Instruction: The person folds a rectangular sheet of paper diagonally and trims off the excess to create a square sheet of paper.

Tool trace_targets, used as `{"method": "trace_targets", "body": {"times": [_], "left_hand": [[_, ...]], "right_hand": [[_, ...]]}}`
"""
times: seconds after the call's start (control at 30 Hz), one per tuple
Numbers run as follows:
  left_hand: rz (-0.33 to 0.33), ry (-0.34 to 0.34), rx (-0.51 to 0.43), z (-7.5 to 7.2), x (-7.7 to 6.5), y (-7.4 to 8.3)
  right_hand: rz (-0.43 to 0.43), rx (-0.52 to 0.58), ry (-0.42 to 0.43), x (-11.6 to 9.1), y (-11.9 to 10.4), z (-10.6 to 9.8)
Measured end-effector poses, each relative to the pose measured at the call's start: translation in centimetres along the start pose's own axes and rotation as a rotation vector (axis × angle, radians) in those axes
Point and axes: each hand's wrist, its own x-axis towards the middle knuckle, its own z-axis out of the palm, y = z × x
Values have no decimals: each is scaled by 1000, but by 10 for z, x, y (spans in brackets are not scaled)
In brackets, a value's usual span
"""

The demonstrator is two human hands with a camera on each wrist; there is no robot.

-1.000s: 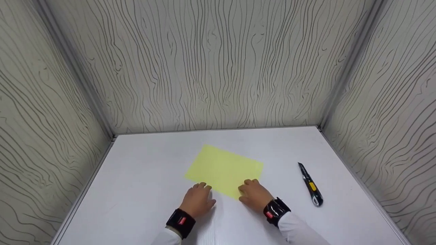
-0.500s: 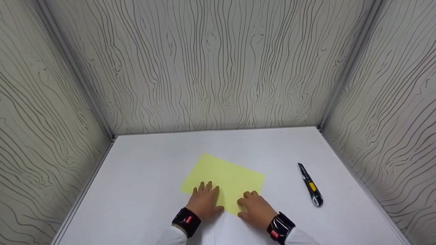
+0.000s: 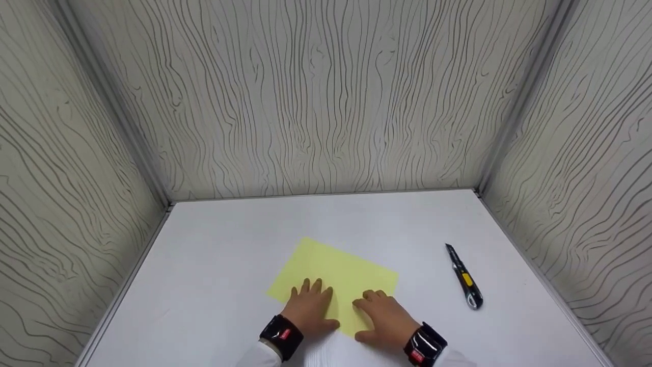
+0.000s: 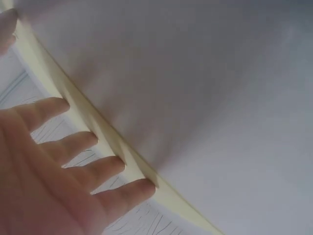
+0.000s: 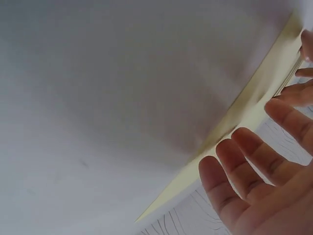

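Note:
A yellow sheet of paper lies flat and skewed on the white table, its nearest corner between my two hands. My left hand rests on its lower left part with the fingers spread; the left wrist view shows the fingertips touching the paper. On the lower right part is my right hand, fingers slightly bent and fingertips on the sheet. From the right wrist, its fingers reach over the yellow paper without gripping it. Each wrist wears a black band.
A black utility knife with a yellow slider lies to the right of the paper, its tip pointing away. The white table is bounded at the back and both sides by panels with a wood-grain line pattern.
The paper has slid toward me under the hands. My left hand has moved from the sheet's near edge onto it and spread its fingers. My right hand has shifted slightly nearer.

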Motion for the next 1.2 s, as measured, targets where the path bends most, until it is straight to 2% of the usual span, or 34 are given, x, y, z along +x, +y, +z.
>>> {"method": "trace_targets", "body": {"times": [0.17,0.4,0.53,0.77,0.97,1.2], "left_hand": [[30,-7,11,-1,0,2],[43,-28,31,-2,-1,3],[64,-45,50,-2,-2,3],[72,-62,54,-3,-5,3],[84,-38,42,-2,-5,-1],[112,-50,39,1,-2,-10]], "right_hand": [[14,20,-1,1,12,1],[73,20,-78,-1,25,0],[65,16,-116,-3,29,2],[30,48,-174,-7,30,4],[40,24,-176,-6,29,5],[40,30,-173,-7,26,2]]}}
